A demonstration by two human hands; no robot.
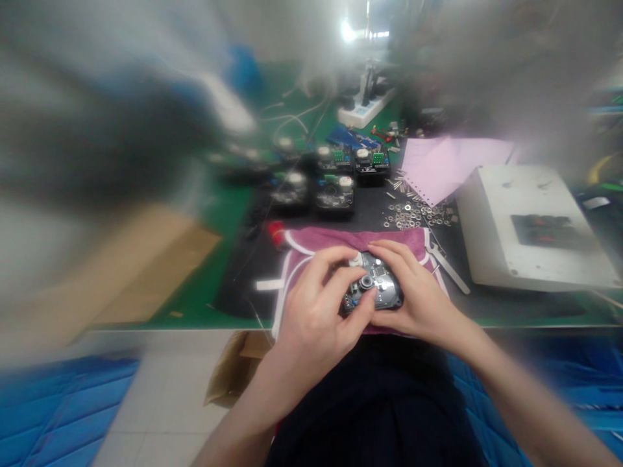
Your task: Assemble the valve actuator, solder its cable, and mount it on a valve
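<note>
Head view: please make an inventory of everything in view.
Circuit board: one, dark, in both hands
Board units: at least four, black, behind the cloth
Cloth: one, purple, beneath the hands
Wrench: one, silver, right of the cloth
Washers: many, silver, beyond the cloth
Papers: count unclear, pink, beyond the washers
Casing: one, white, right side
Power strip: one, white, far back
Mat: one, black, under the cloth
Benchtop: one, green, under the mat
Red object: one, red, by the cloth
Carton: one, brown, below the benchtop
Blurred edges: contents unclear
Left hand: one, bare, board's left side
Right hand: one, bare, board's right side
</note>
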